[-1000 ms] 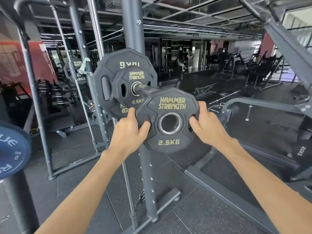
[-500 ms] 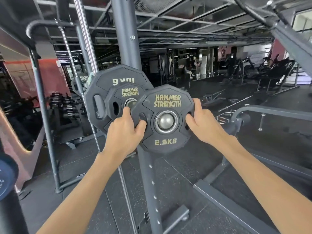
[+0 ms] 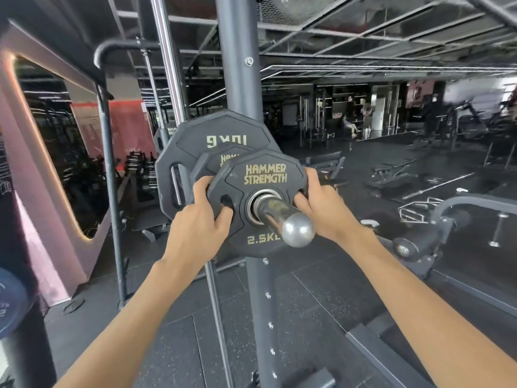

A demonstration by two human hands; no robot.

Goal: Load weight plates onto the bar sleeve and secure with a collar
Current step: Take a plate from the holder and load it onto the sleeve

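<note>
A: Sleeve axis?
B: bar sleeve (image 3: 268, 211) points at the camera, tipped slightly down-right. Its end pokes through the front 2.5 kg plate (image 3: 265, 175), which stands upright across it.
A: Grip?
B: left hand (image 3: 200, 219) and right hand (image 3: 321, 211) curl round opposite rims, with the plate between them. The 10 kg plate (image 3: 223, 135) sits behind.

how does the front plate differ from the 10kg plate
The front plate is smaller than the 10kg plate. The front plate's 2.5KG reads upright; the 10kg plate's mark is inverted. The left hand and right hand grip the front plate, not the 10kg plate. Both are black, gold-lettered.
</note>
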